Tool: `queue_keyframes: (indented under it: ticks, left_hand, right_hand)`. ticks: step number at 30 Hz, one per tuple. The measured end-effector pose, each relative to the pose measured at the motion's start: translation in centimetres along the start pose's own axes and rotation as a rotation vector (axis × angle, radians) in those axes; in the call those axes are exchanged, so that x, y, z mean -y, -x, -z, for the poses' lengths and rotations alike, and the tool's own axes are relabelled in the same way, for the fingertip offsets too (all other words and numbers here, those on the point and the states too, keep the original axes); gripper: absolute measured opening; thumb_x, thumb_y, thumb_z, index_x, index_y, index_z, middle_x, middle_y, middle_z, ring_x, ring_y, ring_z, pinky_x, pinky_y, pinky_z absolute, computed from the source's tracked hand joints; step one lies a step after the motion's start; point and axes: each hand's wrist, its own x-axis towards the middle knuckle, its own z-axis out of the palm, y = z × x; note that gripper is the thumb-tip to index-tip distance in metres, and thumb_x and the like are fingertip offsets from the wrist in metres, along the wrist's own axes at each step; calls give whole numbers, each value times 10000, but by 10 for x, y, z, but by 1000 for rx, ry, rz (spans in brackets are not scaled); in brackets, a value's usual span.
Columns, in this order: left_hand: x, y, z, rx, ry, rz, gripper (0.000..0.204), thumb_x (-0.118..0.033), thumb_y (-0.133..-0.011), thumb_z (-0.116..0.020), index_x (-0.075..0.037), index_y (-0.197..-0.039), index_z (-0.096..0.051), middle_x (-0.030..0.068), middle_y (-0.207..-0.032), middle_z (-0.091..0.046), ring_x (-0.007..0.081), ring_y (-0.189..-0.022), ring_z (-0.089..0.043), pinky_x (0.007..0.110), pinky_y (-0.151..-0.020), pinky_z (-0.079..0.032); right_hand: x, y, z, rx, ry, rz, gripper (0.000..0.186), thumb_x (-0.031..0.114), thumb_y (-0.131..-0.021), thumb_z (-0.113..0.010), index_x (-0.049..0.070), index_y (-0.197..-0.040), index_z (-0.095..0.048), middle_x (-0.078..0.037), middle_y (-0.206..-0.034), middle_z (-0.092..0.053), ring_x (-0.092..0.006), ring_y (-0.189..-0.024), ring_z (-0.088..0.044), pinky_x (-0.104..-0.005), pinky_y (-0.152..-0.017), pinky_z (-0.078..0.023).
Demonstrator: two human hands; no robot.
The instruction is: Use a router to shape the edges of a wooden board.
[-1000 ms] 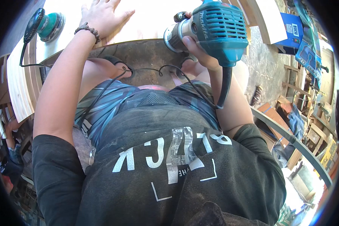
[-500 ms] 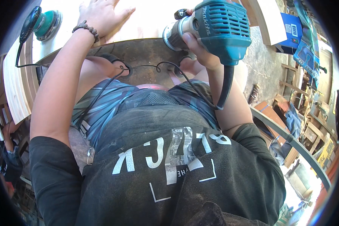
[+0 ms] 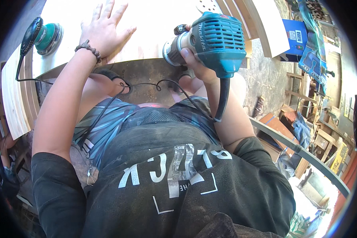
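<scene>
From my remote view, the left hand (image 3: pixel 103 33) lies palm down with its fingers spread on the pale wooden tabletop (image 3: pixel 150 33), near its front edge, and grips nothing. I have the right hand (image 3: pixel 202 71) closed around the teal router (image 3: pixel 222 45), which is tilted sideways at the front edge, toward the right; I can't tell whether it touches the wood. A sander (image 3: pixel 47 39) sits by the tabletop's front left corner.
</scene>
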Motion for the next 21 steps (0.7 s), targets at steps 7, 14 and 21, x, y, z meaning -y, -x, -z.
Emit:
queue_keyframes:
  ticks: [7, 14, 21]
  left_hand:
    - [-2, 0, 5, 51, -32, 13, 809, -696, -1038, -542, -335, -1731, -334, 140, -1801, -306, 404, -1642, -307, 608, -1269, -361]
    - [2, 0, -3, 28, -38, 9, 809, -717, -1036, -526, -361, -1733, -326, 115, -1812, -292, 384, -1655, -291, 643, -1249, -364]
    - [0, -1, 1, 32, -71, 8, 825, -736, -1031, -522, -369, -1738, -309, 101, -1819, -278, 375, -1662, -276, 675, -1228, -369]
  right_hand:
    - [-15, -12, -10, -187, 50, 27, 293, 379, -802, -853, 173, -995, -779, -10, -1005, -762, -293, -1018, -713, -497, -961, -540]
    - [-40, -10, -23, -198, -279, -8, 548, 57, -866, -833, 33, -1385, -657, -122, -1319, -719, -276, -1222, -692, -432, -1085, -546]
    - [-41, -21, -27, -172, -506, -45, 479, 2, -859, -798, 51, -1312, -652, -79, -1211, -690, -225, -1127, -668, -388, -1012, -546]
